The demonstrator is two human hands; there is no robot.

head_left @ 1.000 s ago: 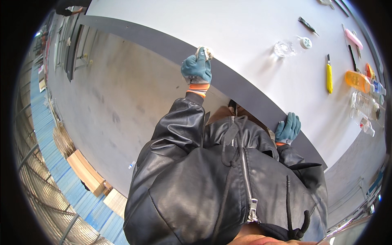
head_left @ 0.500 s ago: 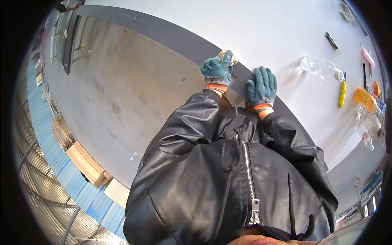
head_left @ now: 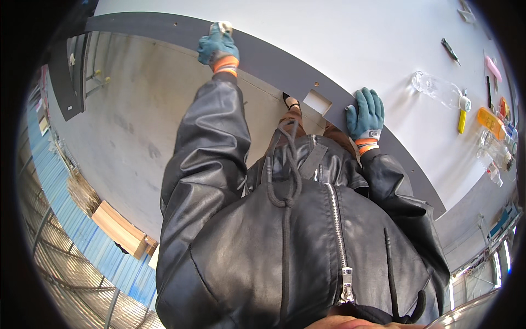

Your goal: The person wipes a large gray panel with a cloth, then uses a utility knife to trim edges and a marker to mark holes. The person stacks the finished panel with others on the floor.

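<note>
My left hand (head_left: 219, 50), in a teal-coated work glove with an orange cuff, is closed on a crumpled off-white rag (head_left: 222, 26). It presses near the far left part of a long dark grey panel (head_left: 268, 68). My right hand (head_left: 366, 116), gloved alike, lies flat with fingers stretched out over the panel's nearer right part and onto the white tabletop (head_left: 350, 38). Between the hands the panel has a rectangular cut-out (head_left: 317, 102) and a small round hole (head_left: 316, 84). The rag is partly hidden by my left fingers.
On the tabletop to the right lie a clear plastic bottle (head_left: 435, 89), a yellow utility knife (head_left: 462, 120), a dark green slim tool (head_left: 450, 51), an orange bottle (head_left: 490, 123) and a pink-handled tool (head_left: 492, 69). Stacked boards (head_left: 119, 227) stand on the floor at the left.
My left hand has slid with the rag far to the left along the panel, uncovering the cut-out and the hole. My right hand stays flat, a little further right in the picture.
</note>
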